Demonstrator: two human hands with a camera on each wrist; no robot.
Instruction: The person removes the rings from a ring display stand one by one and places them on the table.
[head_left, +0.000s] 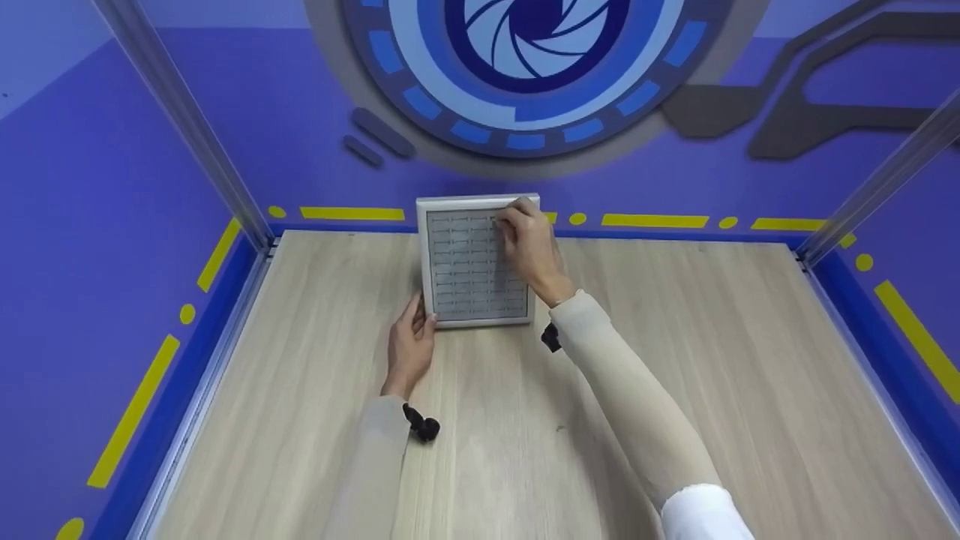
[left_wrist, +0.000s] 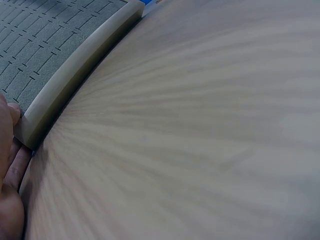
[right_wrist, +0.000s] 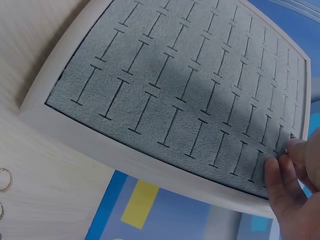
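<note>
A ring display tray [head_left: 480,319] with a pale frame and a grey slotted pad [right_wrist: 165,75] leans back at the far edge of the table. At its lower left corner my left hand [head_left: 411,345] grips the frame, thumb in front and fingers behind, as the left wrist view shows too. My right hand [head_left: 531,244] is at the pad's upper right, its thumb and fingertips pinching a tiny thing at a slot. It looks like a ring, but the fingers mostly hide it. Thin rings [right_wrist: 10,178] lie on the table at the right wrist view's left edge.
The light wooden table [head_left: 675,337] is enclosed by a blue printed back wall [head_left: 300,135] and side walls, with metal posts [head_left: 202,135] in the corners. Small black cameras [head_left: 426,429] sit on both wrists.
</note>
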